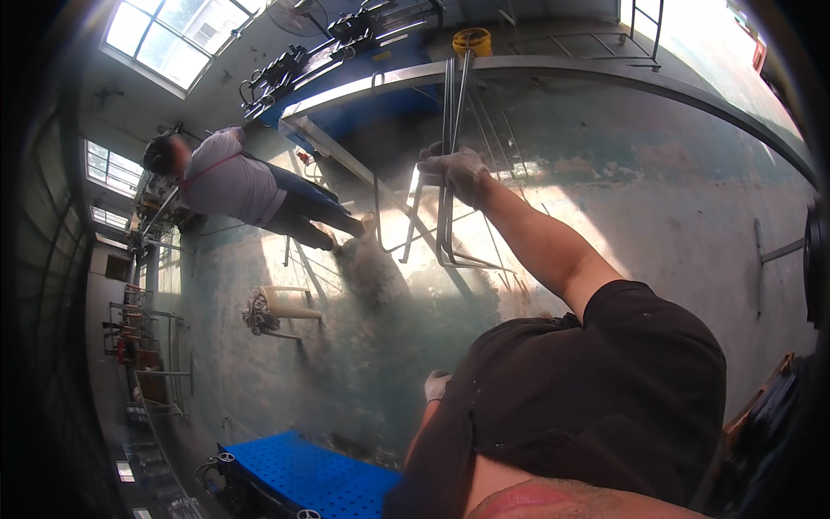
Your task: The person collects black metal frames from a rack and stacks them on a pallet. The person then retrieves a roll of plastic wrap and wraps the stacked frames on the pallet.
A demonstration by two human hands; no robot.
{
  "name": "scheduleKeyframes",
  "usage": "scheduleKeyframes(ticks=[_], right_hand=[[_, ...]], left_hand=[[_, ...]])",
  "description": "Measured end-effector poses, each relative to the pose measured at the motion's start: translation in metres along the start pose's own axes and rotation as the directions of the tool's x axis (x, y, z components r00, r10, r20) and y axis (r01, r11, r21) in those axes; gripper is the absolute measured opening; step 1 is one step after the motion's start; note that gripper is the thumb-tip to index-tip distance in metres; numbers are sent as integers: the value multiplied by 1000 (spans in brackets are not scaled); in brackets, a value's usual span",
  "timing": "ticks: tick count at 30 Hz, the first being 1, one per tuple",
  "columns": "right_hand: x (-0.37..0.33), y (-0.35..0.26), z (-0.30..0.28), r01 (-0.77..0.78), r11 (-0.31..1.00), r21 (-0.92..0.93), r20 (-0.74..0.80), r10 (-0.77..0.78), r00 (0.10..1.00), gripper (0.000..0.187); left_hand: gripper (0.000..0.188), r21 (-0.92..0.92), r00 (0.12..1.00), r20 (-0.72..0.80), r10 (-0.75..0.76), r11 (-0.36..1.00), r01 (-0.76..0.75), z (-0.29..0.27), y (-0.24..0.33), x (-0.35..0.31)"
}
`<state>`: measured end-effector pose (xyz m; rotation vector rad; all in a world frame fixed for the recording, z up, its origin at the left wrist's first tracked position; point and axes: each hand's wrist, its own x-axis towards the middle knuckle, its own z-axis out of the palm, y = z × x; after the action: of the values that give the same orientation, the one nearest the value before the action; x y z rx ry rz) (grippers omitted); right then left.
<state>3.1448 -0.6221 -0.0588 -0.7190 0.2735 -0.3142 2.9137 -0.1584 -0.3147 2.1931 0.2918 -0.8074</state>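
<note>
My right hand (pixel 456 173), in a pale glove, is closed round several long bent metal rods (pixel 447 221). Their upper ends reach the grey metal rail (pixel 553 66), and the lower ends bend off to the side near the floor. Another thin bent rod (pixel 377 186) hangs from the same rail, left of my hand. Lower down, my left hand (pixel 437 385), also gloved, shows at the edge of my dark shirt. Its fingers are mostly hidden, and I cannot see anything in it.
A person (pixel 238 182) in a light shirt stands to the left, facing a blue bench (pixel 380 65) with black machinery. Beyond the rail is a yellow bucket (pixel 471 41). A small stand (pixel 285 303) sits on the floor; a blue perforated table (pixel 311 476) lies at the bottom.
</note>
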Motion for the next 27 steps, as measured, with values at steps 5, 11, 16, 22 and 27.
scheduleKeyframes(ticks=[5,11,16,22,27], right_hand=[[-36,0,8,-122,993,-8,15,122,992,28],[-47,-9,-27,-71,982,-176,3,73,997,40],[-61,-20,-29,-74,965,-253,-122,44,992,37],[-74,-36,-49,-108,941,-320,-229,34,973,34],[-85,-50,-55,-126,908,-401,-276,11,961,31]], left_hand=[[41,-185,998,-60,-4,983,-7,-15,-1,34],[41,-83,844,-416,338,910,-406,-114,150,98],[41,253,580,-529,620,767,-589,-200,334,122],[77,338,718,-420,555,830,-444,-230,420,204],[60,222,831,-120,544,830,-511,-165,413,257]])
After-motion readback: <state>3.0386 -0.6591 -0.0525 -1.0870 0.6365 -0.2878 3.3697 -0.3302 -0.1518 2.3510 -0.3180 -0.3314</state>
